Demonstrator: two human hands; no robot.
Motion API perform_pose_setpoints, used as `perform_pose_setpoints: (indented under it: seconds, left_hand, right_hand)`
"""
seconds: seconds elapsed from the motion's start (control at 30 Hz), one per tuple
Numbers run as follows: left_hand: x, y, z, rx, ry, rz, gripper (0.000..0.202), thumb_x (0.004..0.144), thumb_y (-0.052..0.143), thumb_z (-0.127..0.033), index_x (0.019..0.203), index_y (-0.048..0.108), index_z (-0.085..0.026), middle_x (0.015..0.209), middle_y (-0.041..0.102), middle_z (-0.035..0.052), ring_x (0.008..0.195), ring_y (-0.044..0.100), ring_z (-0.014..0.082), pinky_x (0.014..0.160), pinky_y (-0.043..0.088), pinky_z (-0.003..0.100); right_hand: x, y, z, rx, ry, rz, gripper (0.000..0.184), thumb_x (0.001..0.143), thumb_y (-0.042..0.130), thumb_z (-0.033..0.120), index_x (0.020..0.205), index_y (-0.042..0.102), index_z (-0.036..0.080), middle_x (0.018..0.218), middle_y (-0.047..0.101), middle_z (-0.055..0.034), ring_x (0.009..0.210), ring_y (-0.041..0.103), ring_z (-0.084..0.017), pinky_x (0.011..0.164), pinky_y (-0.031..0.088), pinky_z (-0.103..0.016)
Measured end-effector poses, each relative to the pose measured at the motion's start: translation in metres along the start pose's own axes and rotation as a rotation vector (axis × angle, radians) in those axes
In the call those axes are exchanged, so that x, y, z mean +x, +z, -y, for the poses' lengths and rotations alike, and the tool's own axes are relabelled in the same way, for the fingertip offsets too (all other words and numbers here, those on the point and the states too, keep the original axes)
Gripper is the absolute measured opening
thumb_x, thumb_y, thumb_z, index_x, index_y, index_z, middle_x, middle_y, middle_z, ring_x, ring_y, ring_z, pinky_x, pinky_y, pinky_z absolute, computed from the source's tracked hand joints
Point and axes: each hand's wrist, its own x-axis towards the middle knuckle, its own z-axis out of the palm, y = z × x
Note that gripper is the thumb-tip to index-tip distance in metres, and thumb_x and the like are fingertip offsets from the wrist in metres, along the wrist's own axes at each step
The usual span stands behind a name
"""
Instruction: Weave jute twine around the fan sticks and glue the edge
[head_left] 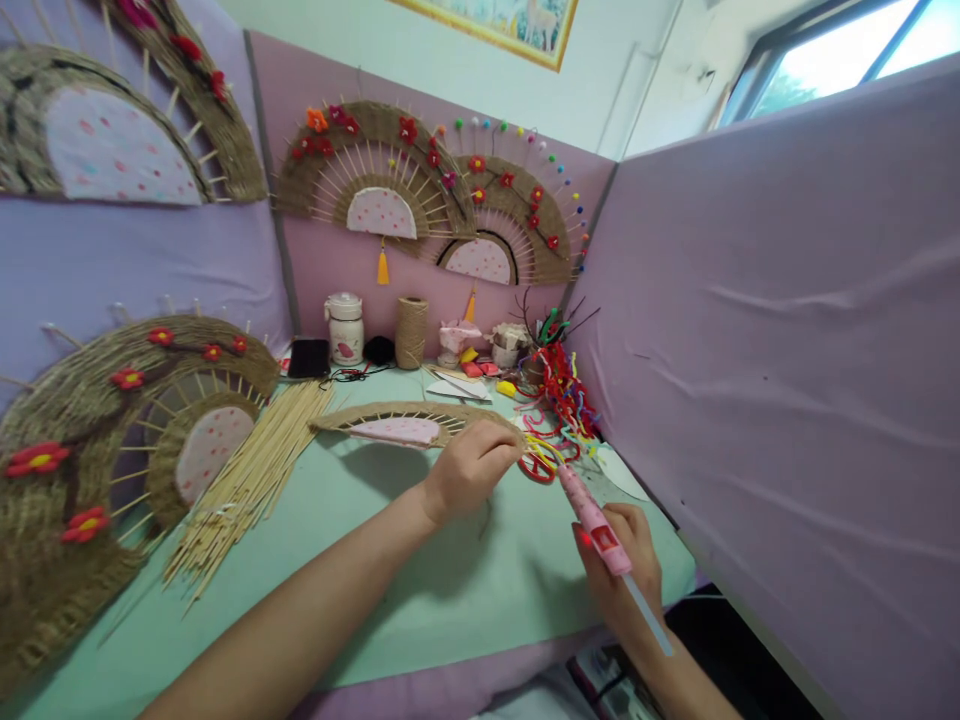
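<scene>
My left hand [474, 468] is closed on the right end of a twine-woven fan [352, 416], tilted so that I see it nearly edge-on above the table. A pale spotted half-round panel [397, 430] sits at the fan's middle. In my right hand [626, 560] is a pink glue gun [596, 520], with a whitish glue stick [649, 615] poking out of its back. Its nozzle points up and left, near the fan's right end. Behind that nozzle lie red-handled scissors [537, 468] and yellow pipe cleaners [544, 450].
Thin bamboo sticks [251, 470] lie in a pile at left, beside a finished fan [142, 410]. Along the back stand a white jar [345, 330], a twine spool [412, 332] and a heap of coloured pipe cleaners [566, 390]. A pink partition [780, 380] borders the right.
</scene>
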Motion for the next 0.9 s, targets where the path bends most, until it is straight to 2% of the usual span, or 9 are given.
perform_pose_setpoints:
  seconds: [0.13,0.23,0.27,0.37,0.47,0.63,0.73,0.8,0.9]
  left_hand:
    - [-0.022,-0.002,-0.011,0.048,0.069,0.122,0.014,0.09,0.046,-0.016,0.087,0.06,-0.017,0.085,0.064,0.0049,0.08,0.056,0.0145,0.07,0.043,0.028]
    - [-0.039,-0.003,-0.02,0.083,0.116,0.239,0.011,0.088,0.049,-0.015,0.084,0.059,-0.017,0.084,0.064,0.0039,0.078,0.055,0.0142,0.067,0.04,0.028]
    - [-0.043,-0.003,-0.023,0.093,0.138,0.275,0.011,0.088,0.049,-0.015,0.082,0.059,-0.017,0.083,0.064,0.0037,0.076,0.054,0.0139,0.066,0.04,0.028]
    - [-0.051,-0.003,-0.028,0.11,0.228,0.385,0.015,0.089,0.047,-0.014,0.078,0.057,-0.017,0.08,0.064,0.0033,0.071,0.053,0.0132,0.062,0.037,0.028]
    - [-0.056,-0.002,-0.031,0.115,0.295,0.476,0.016,0.088,0.047,-0.014,0.076,0.056,-0.017,0.078,0.062,0.003,0.068,0.052,0.0128,0.06,0.035,0.029]
    - [-0.064,0.001,-0.031,0.093,0.314,0.577,0.014,0.089,0.047,-0.014,0.079,0.056,-0.016,0.079,0.061,0.004,0.069,0.051,0.0136,0.06,0.035,0.029]
    - [-0.068,0.002,-0.029,0.063,0.28,0.645,0.016,0.09,0.044,-0.015,0.083,0.058,-0.016,0.082,0.062,0.005,0.072,0.052,0.0145,0.061,0.037,0.028]
    - [-0.069,0.002,-0.029,0.039,0.251,0.7,0.018,0.092,0.042,-0.016,0.087,0.059,-0.016,0.085,0.062,0.0057,0.074,0.052,0.0152,0.062,0.038,0.028]
    - [-0.068,0.0,-0.03,0.001,0.205,0.765,0.02,0.092,0.041,-0.019,0.091,0.061,-0.016,0.086,0.062,0.0068,0.076,0.053,0.0161,0.063,0.039,0.029]
  right_hand:
    - [0.003,-0.011,-0.04,-0.174,0.073,0.141,0.022,0.091,0.043,0.04,0.09,0.055,0.02,0.084,0.054,-0.0039,0.073,0.055,-0.018,0.06,0.042,-0.028]
    - [0.004,-0.014,-0.07,-0.358,0.126,0.293,0.024,0.092,0.041,0.037,0.102,0.054,0.019,0.093,0.055,-0.007,0.077,0.056,-0.02,0.06,0.039,-0.028]
    - [0.005,-0.013,-0.079,-0.44,0.149,0.337,0.023,0.092,0.042,0.034,0.101,0.054,0.017,0.092,0.055,-0.008,0.076,0.055,-0.02,0.059,0.038,-0.028]
    - [0.006,-0.008,-0.094,-0.654,0.205,0.406,0.019,0.088,0.049,0.029,0.096,0.056,0.013,0.088,0.054,-0.0112,0.073,0.053,-0.021,0.058,0.034,-0.029]
    - [0.007,-0.003,-0.1,-0.739,0.221,0.457,0.029,0.087,0.053,0.035,0.098,0.057,0.008,0.088,0.054,-0.0152,0.078,0.053,-0.025,0.063,0.035,-0.031]
    - [0.01,-0.01,-0.093,-0.759,0.309,0.511,0.038,0.082,0.06,0.04,0.106,0.057,0.01,0.095,0.057,-0.0169,0.085,0.052,-0.03,0.066,0.035,-0.034]
    - [0.01,-0.016,-0.074,-0.722,0.279,0.385,0.04,0.081,0.061,0.038,0.111,0.055,0.012,0.103,0.056,-0.0177,0.094,0.05,-0.033,0.073,0.035,-0.04]
    - [0.007,-0.016,-0.054,-0.561,0.213,0.306,0.035,0.084,0.057,0.035,0.112,0.054,0.015,0.106,0.057,-0.0158,0.099,0.049,-0.032,0.079,0.034,-0.042]
    - [-0.003,-0.006,-0.02,-0.189,0.08,0.387,0.022,0.088,0.05,0.029,0.107,0.056,0.02,0.105,0.06,-0.0105,0.102,0.051,-0.026,0.088,0.032,-0.042]
